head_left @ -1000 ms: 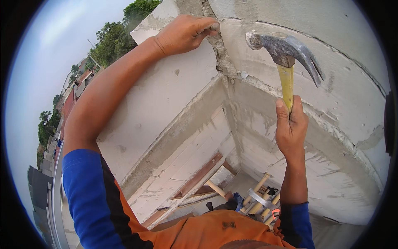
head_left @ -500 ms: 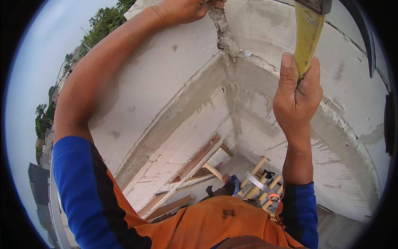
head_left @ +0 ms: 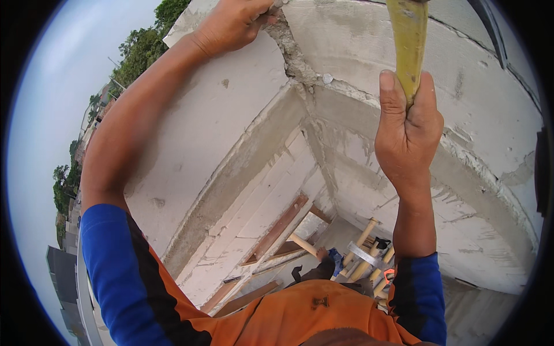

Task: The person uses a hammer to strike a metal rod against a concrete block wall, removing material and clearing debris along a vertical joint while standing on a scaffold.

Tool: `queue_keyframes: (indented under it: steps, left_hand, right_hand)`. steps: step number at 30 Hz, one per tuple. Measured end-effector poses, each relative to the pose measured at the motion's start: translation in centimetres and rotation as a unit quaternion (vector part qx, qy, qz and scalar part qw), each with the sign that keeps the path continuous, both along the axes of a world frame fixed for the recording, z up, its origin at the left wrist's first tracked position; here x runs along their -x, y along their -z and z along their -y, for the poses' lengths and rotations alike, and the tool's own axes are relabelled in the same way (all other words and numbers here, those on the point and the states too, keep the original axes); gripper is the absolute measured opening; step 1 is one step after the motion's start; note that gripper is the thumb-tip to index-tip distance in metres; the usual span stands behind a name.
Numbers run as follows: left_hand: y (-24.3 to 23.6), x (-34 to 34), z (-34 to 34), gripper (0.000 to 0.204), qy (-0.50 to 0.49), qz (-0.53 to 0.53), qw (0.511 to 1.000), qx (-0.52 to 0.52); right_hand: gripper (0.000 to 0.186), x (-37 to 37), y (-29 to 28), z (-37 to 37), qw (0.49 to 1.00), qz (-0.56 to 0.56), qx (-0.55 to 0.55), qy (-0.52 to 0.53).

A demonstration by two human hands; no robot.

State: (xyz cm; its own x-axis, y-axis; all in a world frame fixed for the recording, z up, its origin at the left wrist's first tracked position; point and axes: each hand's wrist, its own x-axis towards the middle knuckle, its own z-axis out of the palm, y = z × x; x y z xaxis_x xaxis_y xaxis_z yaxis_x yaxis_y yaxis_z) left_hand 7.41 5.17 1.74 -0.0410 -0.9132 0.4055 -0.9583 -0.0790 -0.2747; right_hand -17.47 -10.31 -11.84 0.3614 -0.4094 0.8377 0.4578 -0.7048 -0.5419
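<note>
"Head view, from my remote seat. Right hand?"

"Right hand (head_left: 408, 135), one: fingers and thumb wrapped firmly round a hammer (head_left: 408, 52), thumb laid along the yellow handle."

"The hammer's position?"

"Upright in my picture, in front of the right-hand wall (head_left: 352, 43). Head mostly cut off by the upper edge; the curved dark claw shows to its right."

"Left hand?"

"Left hand (head_left: 231, 29), one: raised at the upper edge, fingers curled, tips drawn together beside a rough mortar joint (head_left: 294, 55). Whether they pinch anything, I cannot tell."

"Surroundings?"

"Left-hand wall (head_left: 202, 109), pale, below the left forearm, meeting the other wall at a corner. Pale poles (head_left: 365, 230), several, far below; a flat silvery blade (head_left: 365, 254) lying across them. Green trees (head_left: 141, 55), beyond the wall, at left. Blue sleeves (head_left: 109, 254), two, on my wearer's arms."
</note>
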Motion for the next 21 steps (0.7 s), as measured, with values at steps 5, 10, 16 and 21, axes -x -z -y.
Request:
queue_keyframes:
  steps: [5,10,16,21]
  left_hand:
    - [0.1,0.5,-0.2,0.002,-0.066,-0.039,0.991,0.109]
    - [-0.4,1.3,0.1,0.004,-0.075,0.003,0.992,0.104]
    - [-0.1,1.3,0.0,0.006,-0.002,0.057,0.989,0.137]
    - [-0.2,0.4,-0.4,0.007,0.045,0.051,0.990,0.123]
  right_hand:
    - [0.020,0.7,1.4,0.6,0.993,0.048,-0.088,-0.067]
    - [0.019,1.0,3.3,1.5,0.986,-0.042,-0.142,-0.077]
    - [0.019,0.6,4.1,1.7,0.979,-0.027,-0.175,-0.097]
    - [0.018,0.9,4.2,1.5,0.982,-0.043,-0.149,-0.108]
